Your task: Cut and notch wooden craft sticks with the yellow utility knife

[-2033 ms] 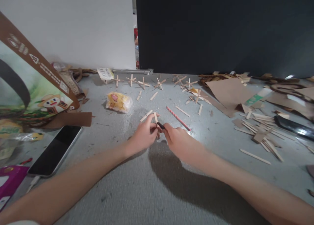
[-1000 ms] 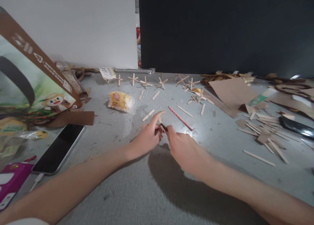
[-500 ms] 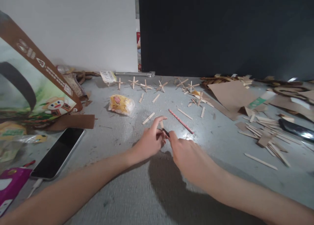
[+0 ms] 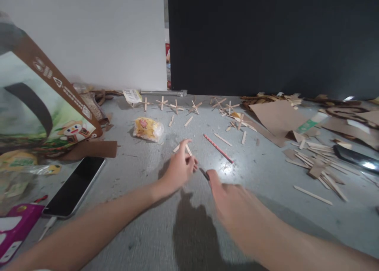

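My left hand (image 4: 178,167) is closed on a short wooden craft stick (image 4: 188,150), whose pale end stands up between thumb and fingers. Just to its right, my right hand (image 4: 232,196) grips a small dark knife (image 4: 205,174); the thin tip points at the left fingers, a small gap away. Most of the knife's handle is hidden in the fist. Beyond the hands lies a red patterned pencil-like rod (image 4: 218,148). Another wooden piece (image 4: 176,148) lies partly behind my left hand, and loose stick pieces (image 4: 223,139) are scattered farther back.
Several star-shaped stick assemblies (image 4: 162,103) line the back. A yellow wrapped packet (image 4: 148,129) sits left of centre. A phone (image 4: 75,186), a purple box (image 4: 19,231) and a printed bag (image 4: 50,97) occupy the left; a stick pile (image 4: 331,176) and cardboard (image 4: 274,115) the right.
My right hand has drawn the knife back, down and away from the stick. My left hand has shifted slightly left, still holding the stick. The view has moved a little.
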A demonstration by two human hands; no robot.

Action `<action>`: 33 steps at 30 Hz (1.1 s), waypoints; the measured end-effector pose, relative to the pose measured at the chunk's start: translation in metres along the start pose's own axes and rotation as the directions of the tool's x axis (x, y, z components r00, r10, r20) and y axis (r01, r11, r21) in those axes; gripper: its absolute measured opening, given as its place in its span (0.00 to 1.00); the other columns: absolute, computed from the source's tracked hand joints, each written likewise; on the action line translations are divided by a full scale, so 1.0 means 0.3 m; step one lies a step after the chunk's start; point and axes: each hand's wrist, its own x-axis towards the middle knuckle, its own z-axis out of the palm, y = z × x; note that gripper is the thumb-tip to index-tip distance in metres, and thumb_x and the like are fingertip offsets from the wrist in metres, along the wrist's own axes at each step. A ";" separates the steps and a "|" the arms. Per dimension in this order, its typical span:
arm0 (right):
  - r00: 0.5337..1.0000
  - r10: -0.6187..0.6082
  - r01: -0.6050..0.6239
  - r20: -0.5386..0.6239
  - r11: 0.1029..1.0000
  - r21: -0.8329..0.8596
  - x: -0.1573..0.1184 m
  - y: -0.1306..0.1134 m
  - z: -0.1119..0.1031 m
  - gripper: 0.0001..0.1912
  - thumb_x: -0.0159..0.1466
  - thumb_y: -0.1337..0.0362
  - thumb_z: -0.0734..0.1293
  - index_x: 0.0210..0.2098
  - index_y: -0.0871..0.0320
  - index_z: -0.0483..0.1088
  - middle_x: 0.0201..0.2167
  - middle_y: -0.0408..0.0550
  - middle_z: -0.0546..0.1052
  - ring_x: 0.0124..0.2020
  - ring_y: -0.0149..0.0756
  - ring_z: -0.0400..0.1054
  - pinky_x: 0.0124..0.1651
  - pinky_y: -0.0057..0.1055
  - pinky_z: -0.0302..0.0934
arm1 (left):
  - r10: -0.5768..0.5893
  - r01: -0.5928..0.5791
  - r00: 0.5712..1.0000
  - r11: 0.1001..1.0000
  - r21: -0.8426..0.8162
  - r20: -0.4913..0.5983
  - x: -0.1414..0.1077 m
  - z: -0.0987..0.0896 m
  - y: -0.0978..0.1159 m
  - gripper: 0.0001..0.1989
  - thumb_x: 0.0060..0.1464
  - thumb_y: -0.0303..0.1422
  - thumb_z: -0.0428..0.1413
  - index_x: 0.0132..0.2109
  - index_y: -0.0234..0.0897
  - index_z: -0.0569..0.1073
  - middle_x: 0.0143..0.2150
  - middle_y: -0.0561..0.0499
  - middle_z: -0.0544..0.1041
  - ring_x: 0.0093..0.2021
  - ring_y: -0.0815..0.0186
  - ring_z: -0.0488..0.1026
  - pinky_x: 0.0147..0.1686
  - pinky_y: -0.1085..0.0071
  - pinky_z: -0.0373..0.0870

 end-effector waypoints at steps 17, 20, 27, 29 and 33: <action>0.949 0.044 0.000 -0.313 0.990 0.139 0.026 0.294 0.059 0.16 0.79 0.58 0.53 0.47 0.55 0.70 0.21 0.42 0.73 0.21 0.37 0.68 0.26 0.30 0.44 | 0.279 -0.367 0.923 0.845 0.390 0.265 0.007 -0.018 0.022 0.11 0.71 0.33 0.51 0.40 0.39 0.76 0.42 0.46 0.77 0.50 0.57 0.71 0.55 0.59 0.69; 0.947 0.012 0.024 -0.322 0.994 0.109 0.043 0.317 0.058 0.14 0.79 0.60 0.55 0.45 0.55 0.70 0.25 0.44 0.75 0.24 0.37 0.70 0.27 0.30 0.46 | 0.302 -0.394 0.913 0.823 0.408 0.273 0.015 -0.017 0.011 0.11 0.70 0.31 0.53 0.41 0.39 0.79 0.42 0.45 0.79 0.51 0.56 0.71 0.57 0.57 0.68; 0.960 -0.017 0.032 -0.279 0.998 0.048 0.093 0.344 0.053 0.16 0.79 0.59 0.55 0.54 0.56 0.71 0.28 0.46 0.80 0.24 0.37 0.73 0.26 0.30 0.47 | 0.196 -0.321 0.936 0.814 0.484 0.291 0.015 -0.021 0.005 0.11 0.70 0.34 0.56 0.52 0.37 0.79 0.42 0.46 0.80 0.51 0.54 0.74 0.56 0.57 0.70; 0.961 -0.073 0.084 -0.266 0.996 0.032 0.105 0.344 0.047 0.15 0.79 0.60 0.56 0.55 0.57 0.71 0.30 0.47 0.82 0.26 0.37 0.75 0.27 0.30 0.49 | 0.198 -0.319 0.938 0.816 0.481 0.285 0.020 -0.028 0.011 0.11 0.71 0.34 0.54 0.52 0.38 0.80 0.44 0.45 0.80 0.52 0.54 0.74 0.57 0.57 0.69; 0.973 -0.133 0.129 -0.188 0.991 -0.032 0.135 0.333 0.023 0.12 0.79 0.61 0.59 0.49 0.58 0.73 0.32 0.49 0.83 0.30 0.39 0.77 0.29 0.31 0.49 | 0.195 -0.336 0.922 0.831 0.443 0.334 0.051 -0.061 0.017 0.15 0.70 0.36 0.54 0.58 0.41 0.79 0.45 0.45 0.79 0.53 0.54 0.74 0.56 0.59 0.69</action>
